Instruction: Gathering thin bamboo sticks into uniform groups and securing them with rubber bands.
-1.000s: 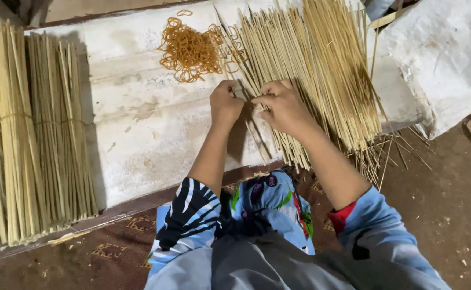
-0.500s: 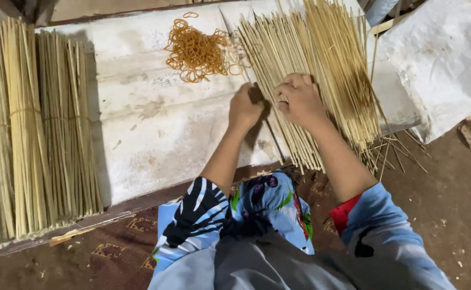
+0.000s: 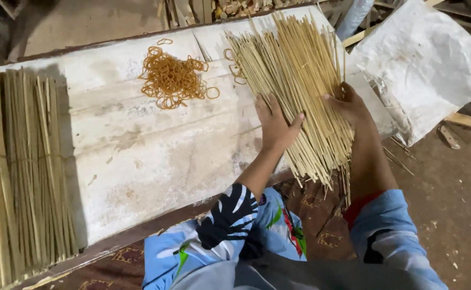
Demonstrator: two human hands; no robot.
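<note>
A loose heap of thin bamboo sticks (image 3: 294,75) lies fanned across the right end of a whitish board (image 3: 139,150). My left hand (image 3: 274,124) rests flat on the heap's left edge, fingers spread. At the heap's right side my right hand (image 3: 349,106) presses against the sticks, its fingers partly hidden among them. A pile of orange rubber bands (image 3: 172,78) lies on the board to the left of the sticks, apart from both hands.
Tied bundles of bamboo sticks (image 3: 20,172) lie along the board's left end. A white sack (image 3: 423,64) lies at the right over wooden scraps. Below the board is a dark patterned mat (image 3: 112,268) and a dirt floor (image 3: 450,215).
Both hands have moved apart from the middle of the heap to its two sides, now flat against the sticks. The view has shifted closer and to the right.
</note>
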